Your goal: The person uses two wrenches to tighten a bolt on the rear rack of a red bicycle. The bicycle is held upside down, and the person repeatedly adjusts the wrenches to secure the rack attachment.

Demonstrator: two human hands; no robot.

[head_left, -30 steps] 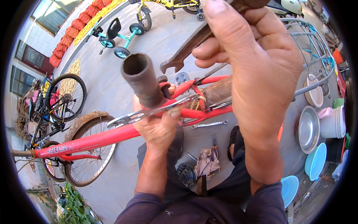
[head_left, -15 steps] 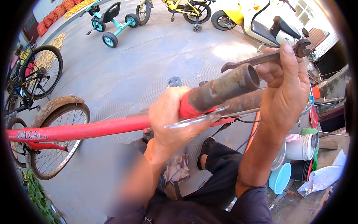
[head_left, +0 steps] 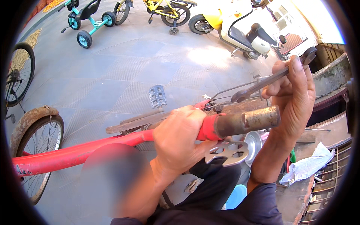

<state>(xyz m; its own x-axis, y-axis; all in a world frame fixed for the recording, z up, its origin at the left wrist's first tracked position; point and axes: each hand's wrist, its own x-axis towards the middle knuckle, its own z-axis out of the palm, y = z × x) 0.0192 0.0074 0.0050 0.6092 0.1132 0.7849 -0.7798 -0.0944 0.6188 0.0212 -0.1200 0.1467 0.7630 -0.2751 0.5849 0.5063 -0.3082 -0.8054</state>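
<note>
The left hand (head_left: 180,140) is wrapped tight around the red bicycle frame (head_left: 75,152) where its glossy painted tube meets a bare, rusty steel tube end (head_left: 247,120). The same hand also pins a flat, bright metal multi-hole spanner (head_left: 227,152) under the tube, its perforated head sticking out toward 3 o'clock. The steel tube is round, pitted and brown, and its open end points to 3 o'clock, almost touching the right wrist.

The right hand (head_left: 294,95) is clamped on a dark, worn open-ended wrench (head_left: 272,78). The wrench is a long flat bar running from its open jaw near the frame up toward 2 o'clock, past the fingertips. The two hands are apart, with the tube end lying between them.

At 9 o'clock a spoked bicycle wheel (head_left: 35,150) sits under a rusty curved mudguard (head_left: 26,120). A studded grey pedal (head_left: 157,96) lies at 12 o'clock from the left hand. The paved ground (head_left: 123,63) is smooth grey slab, wide open toward 11 o'clock as far as a teal tricycle (head_left: 86,18), a yellow bicycle (head_left: 165,9) and a white and yellow scooter (head_left: 236,26). At 4 o'clock the room is tight: a shiny metal bowl (head_left: 252,142), crumpled white plastic (head_left: 311,165) and a low wall edge crowd in.
</note>
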